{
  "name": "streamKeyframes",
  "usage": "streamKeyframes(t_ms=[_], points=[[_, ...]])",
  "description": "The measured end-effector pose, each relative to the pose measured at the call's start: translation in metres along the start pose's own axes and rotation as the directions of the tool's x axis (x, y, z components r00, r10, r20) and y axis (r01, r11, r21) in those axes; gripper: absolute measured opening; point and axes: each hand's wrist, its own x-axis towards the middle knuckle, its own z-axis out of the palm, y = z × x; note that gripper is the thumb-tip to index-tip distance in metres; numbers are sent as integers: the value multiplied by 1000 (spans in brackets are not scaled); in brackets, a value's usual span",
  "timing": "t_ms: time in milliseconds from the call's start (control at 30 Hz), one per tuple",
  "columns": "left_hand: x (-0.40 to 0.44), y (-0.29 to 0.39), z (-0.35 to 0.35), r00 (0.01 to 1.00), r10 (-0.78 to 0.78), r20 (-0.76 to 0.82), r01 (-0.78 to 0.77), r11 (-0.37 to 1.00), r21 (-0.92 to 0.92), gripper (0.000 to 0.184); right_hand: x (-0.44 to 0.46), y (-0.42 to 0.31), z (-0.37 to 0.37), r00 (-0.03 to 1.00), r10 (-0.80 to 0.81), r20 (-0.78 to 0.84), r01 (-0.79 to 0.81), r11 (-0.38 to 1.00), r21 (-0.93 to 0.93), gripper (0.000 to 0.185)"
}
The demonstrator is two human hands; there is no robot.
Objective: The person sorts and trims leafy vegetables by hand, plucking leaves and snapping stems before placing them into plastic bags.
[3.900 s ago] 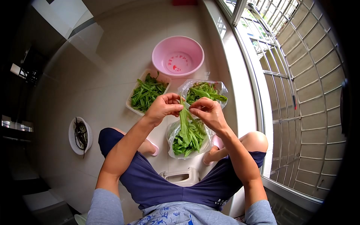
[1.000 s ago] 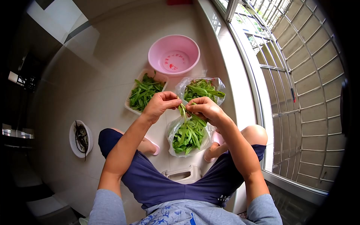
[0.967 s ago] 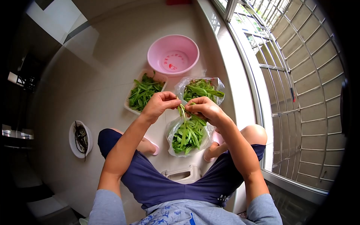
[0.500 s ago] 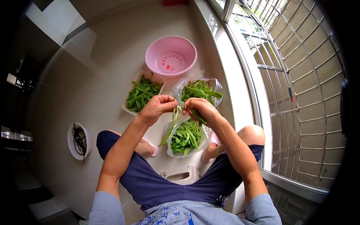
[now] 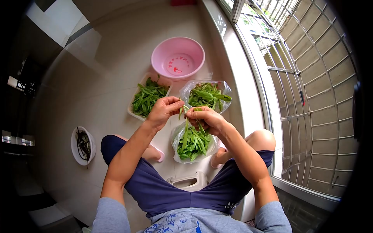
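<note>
My left hand point(image 5: 166, 111) is closed in a pinch on the stem end of a leafy green point(image 5: 180, 110). Close beside it, my right hand point(image 5: 206, 119) grips leafy greens too, with long leaves hanging below its fingers. Both hands are over a clear plastic bag point(image 5: 176, 140) of loose green leaves point(image 5: 193, 145). Just beyond them is a second plastic bag point(image 5: 185, 91) filled with greens point(image 5: 208, 95). A pale rectangular tub point(image 5: 134, 114) left of my left hand holds more leaves point(image 5: 149, 95). My fingers partly hide the stems.
A pink basin point(image 5: 158, 50) stands on the tiled floor point(image 5: 112, 73) at the back. On the left sits a white basket point(image 5: 91, 141) with dark, thin strands. A plastic stool point(image 5: 200, 181) is between my legs; a window ledge point(image 5: 243, 83) and metal bars point(image 5: 307, 112) run along the right.
My right hand has turned and moved slightly left and down, closer to my left hand. The leaves in its grip now hang lower, over the near bag. My left hand has barely moved.
</note>
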Motion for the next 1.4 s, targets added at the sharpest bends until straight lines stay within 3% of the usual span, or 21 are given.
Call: streamKeyframes(t_ms=[167, 233, 567, 800, 933, 1033, 1133, 1200, 1233, 1333, 1400], points=[[1, 2, -1, 999, 16, 32, -13, 994, -105, 10, -2, 4, 1, 991, 45, 127, -69, 979, 193, 8], [2, 2, 0, 999, 19, 26, -15, 991, -133, 10, 0, 8, -1, 969, 10, 246, -93, 939, 330, 8], [3, 3, 0, 994, 59, 88, -42, 983, -177, 11, 2, 9, -2, 971, -121, 205, 51, 947, 318, 16], [4, 1, 1, 968, 198, 155, -172, 971, -167, 11, -2, 5, 1, 973, -63, 222, -7, 954, 299, 23], [3, 1, 2, 955, 234, 184, -202, 963, -177, 12, -2, 7, 0, 975, -62, 211, -18, 934, 357, 20], [2, 1, 1, 949, 243, 199, -209, 962, -176, 12, -1, 8, -2, 977, -81, 196, 23, 958, 284, 16], [3, 1, 1, 939, 279, 200, -268, 960, -80, 12, 2, 11, -5, 979, -101, 179, 50, 961, 271, 13], [5, -1, 0, 942, 289, 174, -296, 955, 17, 11, 8, 15, -12, 995, -97, 3, 93, 962, 257, 12], [6, -2, 2, 941, 288, 176, -295, 955, 12, 11, 13, 17, -11, 975, -115, -191, 162, 955, 249, 11], [11, -5, 6, 955, 288, 70, -291, 956, 39, 12, -1, 3, -24, 922, -188, -338, 223, 972, 67, 11], [20, -5, 5, 985, 162, -57, -164, 986, -40, 13, -9, -12, -34, 830, -362, -424, 378, 924, -48, 10]])
